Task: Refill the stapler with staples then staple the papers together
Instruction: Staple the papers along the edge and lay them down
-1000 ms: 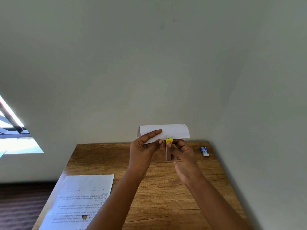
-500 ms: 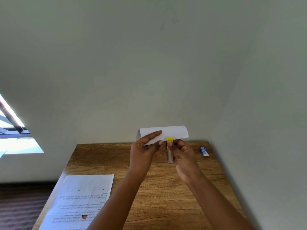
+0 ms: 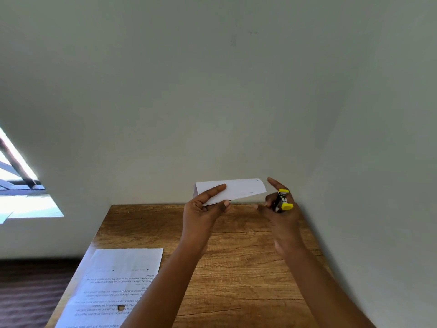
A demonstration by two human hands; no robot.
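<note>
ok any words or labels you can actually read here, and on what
None can be read.
Printed sheet on the table: lines of text, upside down to the camera and too small to read.
Folded paper in the left hand: faint marks only.
Stapler in the right hand: no legible label.

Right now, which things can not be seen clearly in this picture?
Head view only:
- Stapler: mostly covered by the right hand; whether it holds staples is hidden.
- Held papers: any staple is too small to see; the left hand covers one corner.
- Printed sheet on the table: cut off by the bottom edge, text too small.
</note>
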